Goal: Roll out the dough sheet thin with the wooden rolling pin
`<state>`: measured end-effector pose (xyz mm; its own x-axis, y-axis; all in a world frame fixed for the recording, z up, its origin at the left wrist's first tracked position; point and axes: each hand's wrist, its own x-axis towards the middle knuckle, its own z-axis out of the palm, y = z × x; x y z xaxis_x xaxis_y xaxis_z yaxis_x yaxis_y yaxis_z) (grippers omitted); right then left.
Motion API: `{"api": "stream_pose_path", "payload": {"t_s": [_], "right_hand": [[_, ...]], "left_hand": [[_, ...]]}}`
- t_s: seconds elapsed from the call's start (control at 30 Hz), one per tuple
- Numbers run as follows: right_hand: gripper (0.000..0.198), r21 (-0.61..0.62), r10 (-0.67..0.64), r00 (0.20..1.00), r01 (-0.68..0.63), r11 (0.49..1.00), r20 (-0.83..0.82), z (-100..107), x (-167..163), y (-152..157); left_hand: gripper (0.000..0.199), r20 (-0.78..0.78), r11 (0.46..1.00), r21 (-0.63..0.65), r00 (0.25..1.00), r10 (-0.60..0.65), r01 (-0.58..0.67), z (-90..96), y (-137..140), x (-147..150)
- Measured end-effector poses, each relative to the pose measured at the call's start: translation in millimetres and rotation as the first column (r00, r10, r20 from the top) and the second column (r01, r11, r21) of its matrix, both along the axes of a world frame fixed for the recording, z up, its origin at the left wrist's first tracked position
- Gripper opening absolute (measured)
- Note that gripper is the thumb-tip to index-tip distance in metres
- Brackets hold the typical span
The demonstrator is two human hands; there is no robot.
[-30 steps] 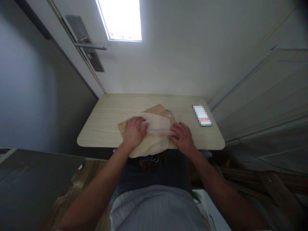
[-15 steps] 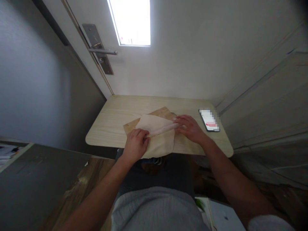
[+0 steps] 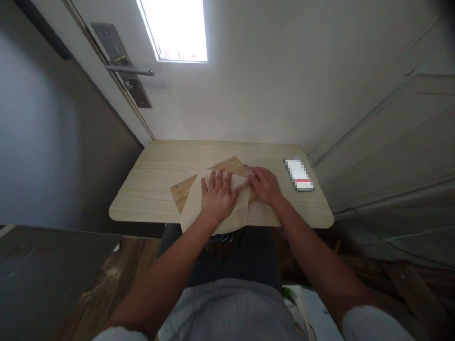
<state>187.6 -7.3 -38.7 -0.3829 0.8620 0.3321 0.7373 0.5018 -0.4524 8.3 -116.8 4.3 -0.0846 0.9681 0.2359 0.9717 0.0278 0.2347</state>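
A cream-coloured sheet (image 3: 194, 208) with a rounded edge lies over a brown board (image 3: 232, 164) on the small table; whether it is cloth or another soft material I cannot tell. My left hand (image 3: 218, 196) rests flat on the sheet, fingers spread, pressing its upper middle. At the sheet's upper right edge, my right hand (image 3: 265, 184) has its fingertips closed on a pale strip (image 3: 241, 182), which could be a fold of the sheet. The strip's left part is covered by my left hand. A dark thin thing shows just behind the right fingertips, too small to name.
The light wooden table (image 3: 138, 189) stands against a white door with a metal handle (image 3: 130, 70) and a bright window. A phone (image 3: 299, 175) lies at the table's right. The sheet hangs over the front edge, above my lap. A grey cabinet (image 3: 53, 274) is at lower left.
My left hand has let go of the strip's left end, moved right and opened flat on the sheet. The right hand stays at the sheet's right edge. The camera view has shifted slightly.
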Motion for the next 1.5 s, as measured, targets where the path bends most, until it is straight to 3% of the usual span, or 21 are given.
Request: {"api": "stream_pose_path", "payload": {"t_s": [0.2, 0.6, 0.97, 1.33, 1.5], "right_hand": [[0.047, 0.023, -0.101, 0.99, 0.099, 0.995, 0.099, 3.9, -17.2, 4.7], [0.044, -0.08, -0.156, 0.962, 0.178, 0.981, 0.226, 26.0, -68.0, 29.8], [0.051, -0.054, -0.136, 0.959, 0.153, 0.987, 0.248, 16.1, -37.2, 10.0], [0.049, -0.051, -0.109, 0.942, 0.132, 0.99, 0.316, 27.6, -95.5, 48.0], [0.049, -0.058, -0.108, 0.948, 0.131, 0.99, 0.3, 28.3, -100.9, 50.9]], "left_hand": [[0.064, -0.024, 1.0, -0.028, 1.0, 0.004, -0.005, -2.3, 1.6, -3.5], [0.072, -0.086, 0.994, -0.093, 0.995, 0.058, -0.066, -5.0, 34.4, -36.1], [0.071, -0.06, 0.998, -0.052, 0.998, 0.023, -0.026, -4.7, 7.9, -7.7], [0.066, -0.02, 0.994, -0.097, 0.999, 0.045, -0.047, -9.7, 46.1, -57.1], [0.063, -0.012, 0.996, -0.081, 0.999, 0.042, -0.043, -8.7, 46.3, -59.7]]}}
